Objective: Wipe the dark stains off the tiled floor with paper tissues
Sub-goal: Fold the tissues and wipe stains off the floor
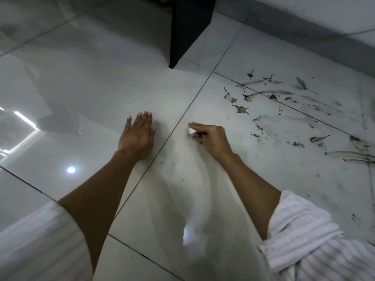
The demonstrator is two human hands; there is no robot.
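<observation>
Crumpled white tissue point(191, 130) pinched by right hand point(213, 138) over glossy tiles point(91, 88).

Two hands are on the tiled floor point(85, 94): one left hand point(138, 136) lying flat, and one right hand point(213, 138), just right of it, pinching one crumpled paper tissue point(191, 130). Two striped sleeves point(308, 236) are rolled up the forearms. One dark furniture leg point(188, 31) stands beyond the left hand. The dark stains point(284, 96) are many, too scattered to count exactly, well over a dozen smears and splashes, all lying right of the right hand.
</observation>
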